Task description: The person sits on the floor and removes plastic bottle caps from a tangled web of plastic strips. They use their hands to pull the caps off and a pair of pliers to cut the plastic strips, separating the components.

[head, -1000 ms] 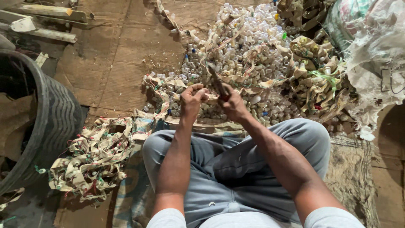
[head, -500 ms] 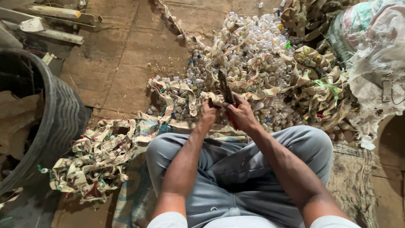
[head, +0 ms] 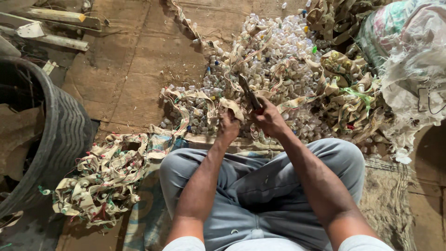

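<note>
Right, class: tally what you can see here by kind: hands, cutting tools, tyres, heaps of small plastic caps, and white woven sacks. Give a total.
Hands: 2, the left hand and the right hand
Cutting tool: 1
Tyre: 1
Heap of caps: 1
White woven sack: 1
Total: 6

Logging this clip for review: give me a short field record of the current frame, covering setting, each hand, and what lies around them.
setting: wooden floor, person seated, grey trousers
left hand: gripping a beige strip studded with small caps
right hand: closed on a dark bladed tool, blade pointing away
ahead: heap of small white plastic pieces
left side: pile of tangled strips; black tyre-like tub
right side: frayed woven sack
</note>
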